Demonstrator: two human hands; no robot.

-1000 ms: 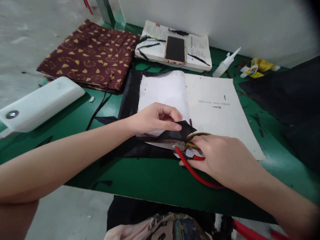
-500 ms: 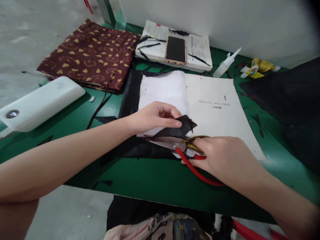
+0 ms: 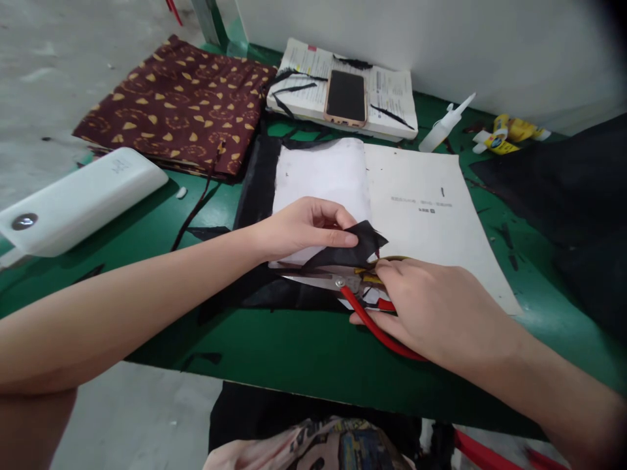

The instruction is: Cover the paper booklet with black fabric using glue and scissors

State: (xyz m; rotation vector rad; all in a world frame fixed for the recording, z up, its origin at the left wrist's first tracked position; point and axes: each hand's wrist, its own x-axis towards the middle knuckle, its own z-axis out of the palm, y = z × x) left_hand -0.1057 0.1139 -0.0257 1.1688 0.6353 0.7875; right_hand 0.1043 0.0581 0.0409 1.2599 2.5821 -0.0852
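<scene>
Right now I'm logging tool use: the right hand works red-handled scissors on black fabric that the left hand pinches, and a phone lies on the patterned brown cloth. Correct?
Not quite. In the head view the phone lies on the open book, not the patterned brown cloth. The right hand does work the scissors on black fabric pinched by the left hand.

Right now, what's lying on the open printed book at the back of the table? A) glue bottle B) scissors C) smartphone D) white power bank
C: the smartphone lies screen-up on the open book, with a few black scraps beside it. The glue bottle and white power bank lie on the green table, and the scissors are in the right hand.
</scene>
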